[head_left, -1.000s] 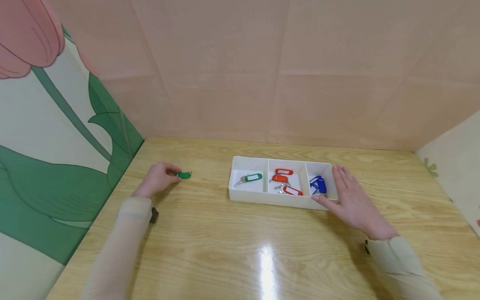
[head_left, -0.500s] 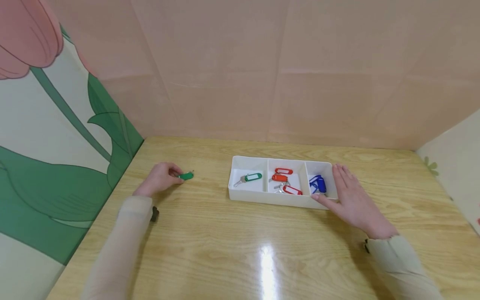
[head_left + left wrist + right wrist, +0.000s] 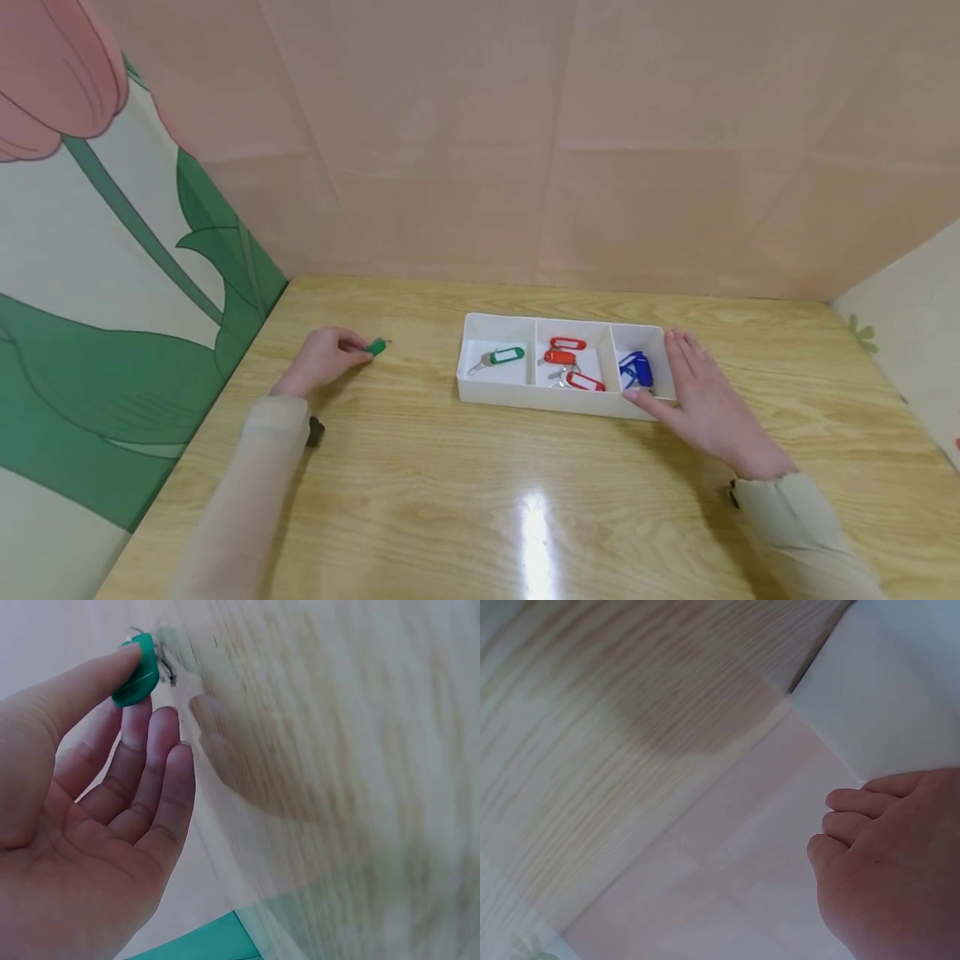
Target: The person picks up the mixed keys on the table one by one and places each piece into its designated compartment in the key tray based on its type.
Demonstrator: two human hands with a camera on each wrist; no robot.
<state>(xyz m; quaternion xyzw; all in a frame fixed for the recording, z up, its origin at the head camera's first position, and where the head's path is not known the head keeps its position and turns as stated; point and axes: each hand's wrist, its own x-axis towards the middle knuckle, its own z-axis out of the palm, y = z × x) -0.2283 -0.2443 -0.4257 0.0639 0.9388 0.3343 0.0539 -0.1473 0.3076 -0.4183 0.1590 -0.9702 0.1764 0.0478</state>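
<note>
In the head view my left hand (image 3: 324, 360), over the left part of the table, pinches a green key tag (image 3: 377, 346) between thumb and fingers. The left wrist view shows the green tag (image 3: 139, 675) under my thumb, with a metal ring and what looks like a small key hanging off it. My right hand (image 3: 705, 400) rests against the right end of a white three-compartment box (image 3: 495, 392), fingers straight along the end wall and thumb at the front rim. Inside the box lie a green-tagged key (image 3: 506, 355) at left, red key tags (image 3: 567, 343) in the middle and blue key tags (image 3: 641, 369) at right.
The box stands on a wood-grain table (image 3: 420, 483) toward its back edge. A pinkish wall covering (image 3: 450, 167) rises behind. A wall with a tulip print (image 3: 142, 225) borders the left side, and a pale wall (image 3: 915, 325) the right.
My left hand has shifted slightly right with the green key tag, which has turned from lying level to tilting upward. My right hand and the box have stayed put.
</note>
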